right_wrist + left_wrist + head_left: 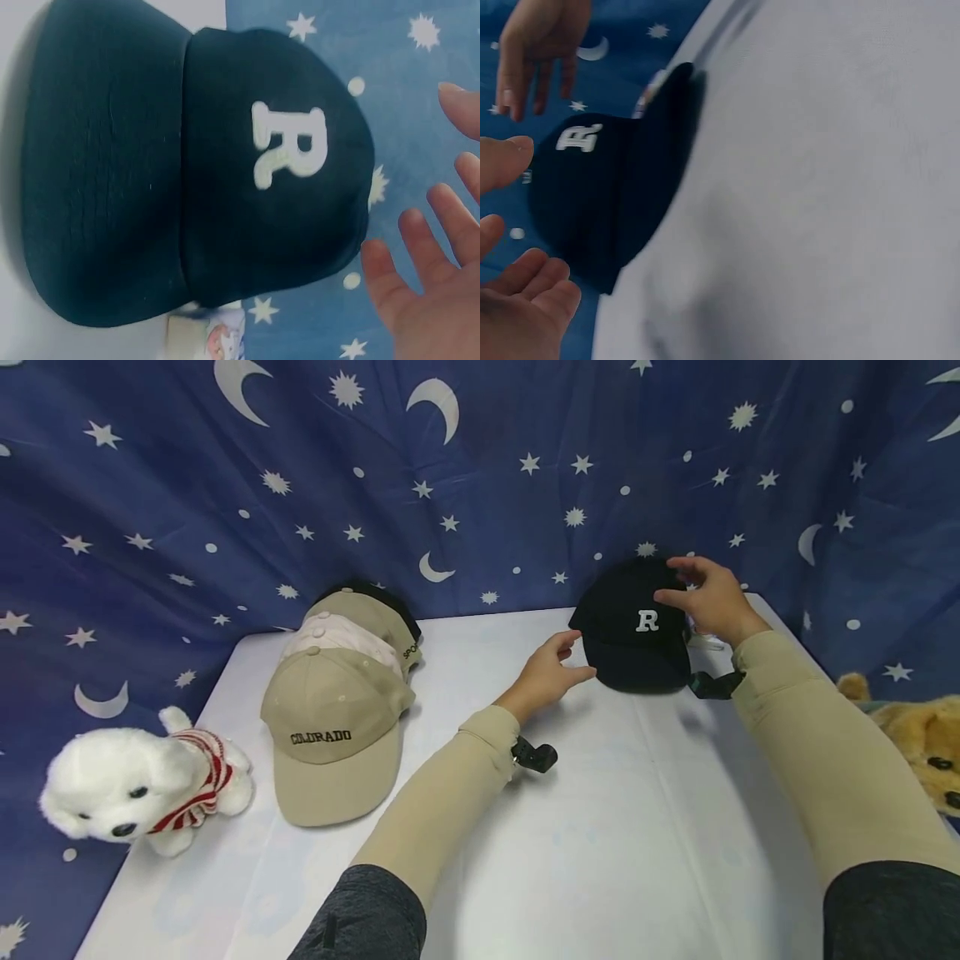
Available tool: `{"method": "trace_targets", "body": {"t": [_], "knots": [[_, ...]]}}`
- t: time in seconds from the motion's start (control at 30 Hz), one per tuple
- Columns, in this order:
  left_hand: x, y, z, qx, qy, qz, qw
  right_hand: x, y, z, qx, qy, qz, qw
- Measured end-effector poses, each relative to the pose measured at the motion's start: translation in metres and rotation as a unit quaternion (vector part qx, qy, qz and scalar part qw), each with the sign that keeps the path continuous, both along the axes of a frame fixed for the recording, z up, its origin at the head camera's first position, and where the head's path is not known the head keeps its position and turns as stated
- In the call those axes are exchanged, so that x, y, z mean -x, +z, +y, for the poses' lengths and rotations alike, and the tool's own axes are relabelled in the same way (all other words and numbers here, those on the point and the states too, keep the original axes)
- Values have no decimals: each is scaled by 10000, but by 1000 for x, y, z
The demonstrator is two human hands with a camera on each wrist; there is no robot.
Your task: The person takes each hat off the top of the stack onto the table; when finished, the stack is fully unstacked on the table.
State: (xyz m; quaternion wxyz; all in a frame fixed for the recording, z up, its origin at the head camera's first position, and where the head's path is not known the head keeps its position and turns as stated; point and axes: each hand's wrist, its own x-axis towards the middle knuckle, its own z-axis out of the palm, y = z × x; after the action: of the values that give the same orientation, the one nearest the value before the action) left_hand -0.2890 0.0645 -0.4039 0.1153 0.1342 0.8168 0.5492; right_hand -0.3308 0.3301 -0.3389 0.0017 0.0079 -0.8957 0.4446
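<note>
White table (600,843), navy star-and-moon backdrop (495,435). Tan cap (337,752) reads COLORADO. Left hand (543,675), right hand (716,600) flank black "R" cap (622,627), fingers spread.

Seeing a white plush dog (105,781) in a striped top (201,778) at the left edge of a white table (585,868), and a tan plush dog (918,735) cut off at the right. Noticing a dark-blue star-and-moon cloth (480,547) hanging behind, a small printed item (204,336) partly showing near it.

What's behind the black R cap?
The blue star-print curtain backs the black R cap. A small printed item peeks out past its edge, partly covered, so I can't identify it. Anything fully behind the cap is hidden.
</note>
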Motion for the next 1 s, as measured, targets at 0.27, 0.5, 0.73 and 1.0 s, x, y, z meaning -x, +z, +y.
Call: {"method": "trace_targets", "body": {"t": [0.27, 0.5, 0.73, 1.0], "knots": [[-15, 18, -37, -11, -89, 204, 9998, -19, 4, -20, -8, 476, 286, 9985], [-34, 31, -75, 94, -157, 436, 9989, -33, 4, -41, -58, 883, 475, 9949], [-55, 45, -113, 157, -17, 624, 9979, -48, 3, -66, 0, 1324, 589, 9894], [-80, 51, -153, 3, 195, 1046, 9943, -59, -3, -100, 372, 1916, 823, 9773]]}}
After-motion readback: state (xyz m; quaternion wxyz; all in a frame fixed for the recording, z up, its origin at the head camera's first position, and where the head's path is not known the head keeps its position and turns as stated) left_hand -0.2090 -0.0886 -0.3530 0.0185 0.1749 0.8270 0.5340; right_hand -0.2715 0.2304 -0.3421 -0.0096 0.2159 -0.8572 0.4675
